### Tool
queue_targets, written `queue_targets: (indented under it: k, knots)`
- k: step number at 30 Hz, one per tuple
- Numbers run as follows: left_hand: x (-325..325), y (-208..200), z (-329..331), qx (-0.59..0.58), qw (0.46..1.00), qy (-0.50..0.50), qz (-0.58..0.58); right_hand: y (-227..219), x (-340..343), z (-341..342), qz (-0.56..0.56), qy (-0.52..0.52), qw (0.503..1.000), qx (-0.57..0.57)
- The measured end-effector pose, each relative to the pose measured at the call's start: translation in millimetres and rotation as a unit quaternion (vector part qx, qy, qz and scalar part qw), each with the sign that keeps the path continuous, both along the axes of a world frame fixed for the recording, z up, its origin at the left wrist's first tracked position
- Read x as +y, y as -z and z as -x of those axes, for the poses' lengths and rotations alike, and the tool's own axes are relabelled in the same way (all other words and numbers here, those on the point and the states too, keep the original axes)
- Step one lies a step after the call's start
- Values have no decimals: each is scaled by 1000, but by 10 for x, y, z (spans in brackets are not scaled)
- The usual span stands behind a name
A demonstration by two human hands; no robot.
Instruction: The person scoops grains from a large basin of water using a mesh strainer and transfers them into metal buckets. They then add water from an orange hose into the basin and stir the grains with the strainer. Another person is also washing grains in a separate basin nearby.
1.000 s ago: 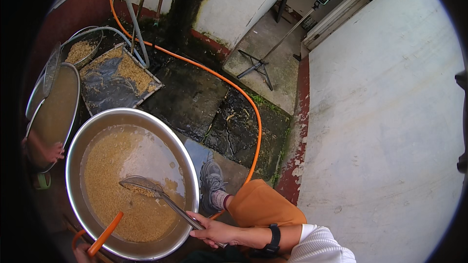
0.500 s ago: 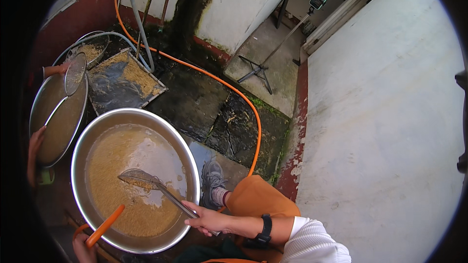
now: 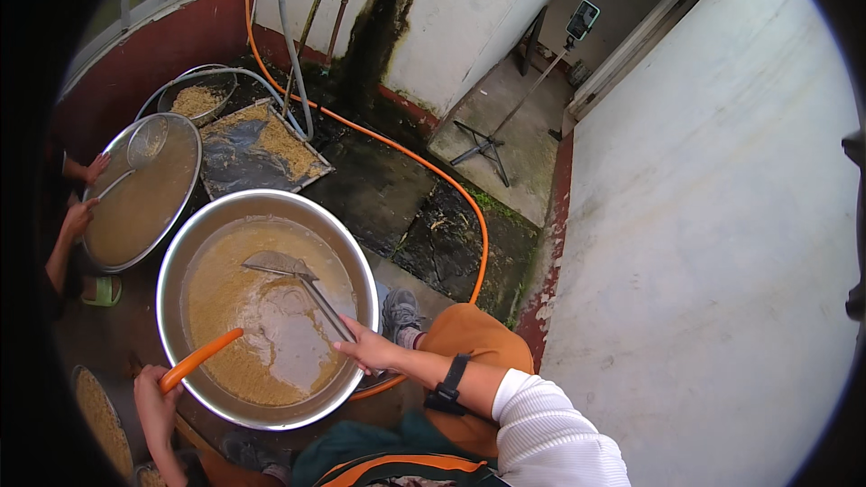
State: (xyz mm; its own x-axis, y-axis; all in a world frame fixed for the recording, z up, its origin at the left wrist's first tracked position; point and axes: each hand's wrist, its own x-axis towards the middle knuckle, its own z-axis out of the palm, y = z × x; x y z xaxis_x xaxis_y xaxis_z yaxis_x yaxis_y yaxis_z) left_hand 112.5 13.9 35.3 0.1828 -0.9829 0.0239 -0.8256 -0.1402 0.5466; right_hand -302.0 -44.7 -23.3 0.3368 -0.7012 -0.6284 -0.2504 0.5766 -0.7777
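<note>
My right hand grips the metal handle of a mesh skimmer. Its round head dips, tilted, into a wide metal basin in front of me. Murky water with yellowish grain covers the basin's bottom. To the left, my left hand closes round an orange hose, whose open end points over the water from the near left rim. Just past that end the water is rippled and churned. Grain in the skimmer's head cannot be made out.
Another person's hands work a second strainer over another large basin at far left. Behind stands a framed tray of grain beside a bowl. The orange hose loops across wet paving; a phone tripod stands by the doorway.
The skimmer has shifted toward the basin's far side and tilted. The hose end reaches further over the water. The other person's strainer has come down to their basin. My view has shifted.
</note>
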Motion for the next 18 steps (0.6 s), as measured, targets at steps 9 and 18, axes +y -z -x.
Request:
queue_targets:
  k: [9,18]
  knots:
    - [50,-181,11,21,999,-12,-25,447,-84,8,282,-80,928,230]
    - [142,-347,-21,-35,999,8,15,493,-1017,-563,361,-127,856,348]
